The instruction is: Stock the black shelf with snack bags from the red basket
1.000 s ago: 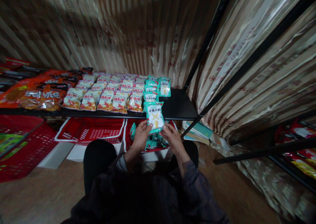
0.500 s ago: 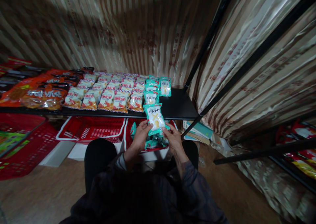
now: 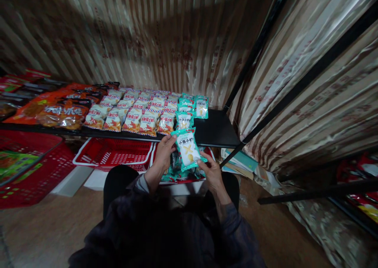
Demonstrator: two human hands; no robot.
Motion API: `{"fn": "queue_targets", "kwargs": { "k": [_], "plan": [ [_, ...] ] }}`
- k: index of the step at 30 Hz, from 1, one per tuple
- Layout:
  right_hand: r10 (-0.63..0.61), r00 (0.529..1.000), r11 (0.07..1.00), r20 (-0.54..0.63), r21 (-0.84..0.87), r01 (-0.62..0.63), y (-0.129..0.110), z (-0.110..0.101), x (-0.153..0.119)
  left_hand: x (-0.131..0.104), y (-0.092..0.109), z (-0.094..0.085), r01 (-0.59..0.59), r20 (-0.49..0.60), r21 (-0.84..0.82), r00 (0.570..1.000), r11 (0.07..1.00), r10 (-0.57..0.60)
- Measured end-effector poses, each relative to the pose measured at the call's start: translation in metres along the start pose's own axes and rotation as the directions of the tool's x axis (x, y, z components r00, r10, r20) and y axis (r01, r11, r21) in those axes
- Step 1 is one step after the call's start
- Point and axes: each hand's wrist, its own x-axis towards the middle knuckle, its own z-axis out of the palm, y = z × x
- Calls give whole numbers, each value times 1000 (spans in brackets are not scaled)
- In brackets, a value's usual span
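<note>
A green-and-white snack bag (image 3: pixel 188 149) is held between my two hands, just in front of the black shelf's edge. My left hand (image 3: pixel 163 153) pinches its upper left side. At its lower right corner, my right hand (image 3: pixel 211 171) grips it between thumb and fingers. Behind it on the shelf, a column of matching green bags (image 3: pixel 184 120) runs toward the back, with one more green bag (image 3: pixel 201 107) to its right. Below my hands, a red basket (image 3: pixel 152 154) holds several more green bags, partly hidden by my hands and the held bag.
Rows of white-and-orange snack bags (image 3: pixel 133 120) and orange bags (image 3: pixel 63 114) line the black shelf (image 3: pixel 217 128) to the left. Red baskets (image 3: pixel 118 151) stand beneath it. A slanting black post (image 3: pixel 248 136) rises at the right, near stacked books (image 3: pixel 240 159).
My left hand has moved from the bag's lower left up to its upper left side. The bag now sits slightly lower and nearer to me. The view has shifted a little.
</note>
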Motion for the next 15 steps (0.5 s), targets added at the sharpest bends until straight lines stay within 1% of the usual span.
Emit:
{"fn": "queue_targets", "kwargs": {
  "k": [4,9,11,15],
  "plan": [
    [25,1000,998,-13,62,-24,5,-2,2,0,2,3,-6,19,11,1000,1000,6],
    [80,996,991,-32,107,-76,15,-4,2,2,-2,4,6,28,-30,1000,1000,-6],
    [88,995,989,-38,120,-83,17,-3,1,2,-3,3,15,20,-37,1000,999,-14],
    [79,993,988,-87,142,-66,15,0,-3,3,-2,2,12,7,-38,1000,999,-12]
  ]
}}
